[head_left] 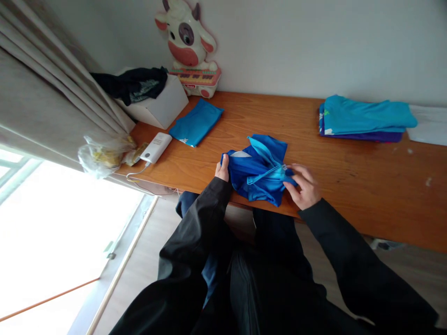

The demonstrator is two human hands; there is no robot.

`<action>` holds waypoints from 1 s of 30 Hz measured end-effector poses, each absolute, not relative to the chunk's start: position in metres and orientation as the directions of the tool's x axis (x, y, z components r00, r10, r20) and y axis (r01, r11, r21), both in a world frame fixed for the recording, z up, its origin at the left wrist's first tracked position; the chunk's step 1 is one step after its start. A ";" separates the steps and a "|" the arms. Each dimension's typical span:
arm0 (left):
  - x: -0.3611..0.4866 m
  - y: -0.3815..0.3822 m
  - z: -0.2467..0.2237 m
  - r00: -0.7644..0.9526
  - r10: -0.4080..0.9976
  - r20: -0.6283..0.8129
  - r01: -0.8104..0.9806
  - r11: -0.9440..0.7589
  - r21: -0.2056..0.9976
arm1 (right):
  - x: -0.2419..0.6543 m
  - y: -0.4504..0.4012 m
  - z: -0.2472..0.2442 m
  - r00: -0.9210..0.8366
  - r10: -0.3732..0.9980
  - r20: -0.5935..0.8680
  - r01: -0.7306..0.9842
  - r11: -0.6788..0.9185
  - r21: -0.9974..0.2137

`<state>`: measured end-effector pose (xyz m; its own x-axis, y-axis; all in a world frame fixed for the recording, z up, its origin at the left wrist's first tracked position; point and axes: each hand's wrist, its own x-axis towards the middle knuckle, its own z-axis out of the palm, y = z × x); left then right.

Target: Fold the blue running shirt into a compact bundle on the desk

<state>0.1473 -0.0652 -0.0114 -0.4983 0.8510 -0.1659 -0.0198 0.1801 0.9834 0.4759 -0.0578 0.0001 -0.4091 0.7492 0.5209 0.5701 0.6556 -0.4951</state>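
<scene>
A crumpled blue garment [244, 170] with lighter blue trim lies bunched at the front edge of the wooden table [300, 123]. Its left end is gripped by my left hand [222, 168], thumb on top. At the other end my right hand [304, 185] pinches the cloth between thumb and fingers, close to a small pale patch that is too small to read. Which kind of garment it is does not show clearly. Behind it to the left lies a flat folded blue cloth [197, 122] with a white mark on its corner.
At the back right sits a stack of folded clothes [366, 116] beside a white cloth [429, 124]. A cow-shaped toy keyboard [195, 77], a white box [159, 104] with dark cloth [139, 83], a cabled power bank [156, 147] and a plastic bag [104, 156] occupy the left.
</scene>
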 end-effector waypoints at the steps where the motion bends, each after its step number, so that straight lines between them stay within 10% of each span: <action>1: 0.149 -0.066 -0.008 -0.508 0.834 -0.214 -0.081 0.201 0.976 | 0.484 -0.071 0.002 -0.437 0.731 0.524 0.604 0.670 -0.431; 4: 0.153 -0.067 -0.003 -0.516 0.818 -0.253 -0.150 0.204 0.967 | 0.493 -0.109 0.006 -0.565 0.665 0.487 0.577 0.741 -0.342; 9: 0.152 -0.064 -0.015 -0.549 0.809 -0.208 -0.086 0.192 0.978 | 0.472 -0.113 0.016 -0.809 0.480 0.339 0.250 0.803 -0.542; 15: 0.149 -0.062 -0.036 -0.340 0.940 0.021 0.098 0.013 0.995 | 0.439 -0.019 0.031 -0.626 0.658 0.419 0.311 0.703 -0.640; 20: 0.145 -0.056 -0.049 -0.349 0.931 0.111 0.133 -0.068 0.989 | 0.420 0.020 0.007 -0.826 0.496 0.266 0.361 0.830 -0.426; 24: 0.142 -0.053 -0.050 -0.278 0.947 0.159 0.229 -0.096 0.969 | 0.455 0.023 -0.011 -0.683 0.703 0.197 0.682 0.711 -0.173; 30: 0.143 -0.062 -0.038 -0.069 0.981 0.184 0.412 -0.140 0.900 | 0.592 -0.005 0.004 -0.425 0.905 0.029 0.899 0.426 -0.099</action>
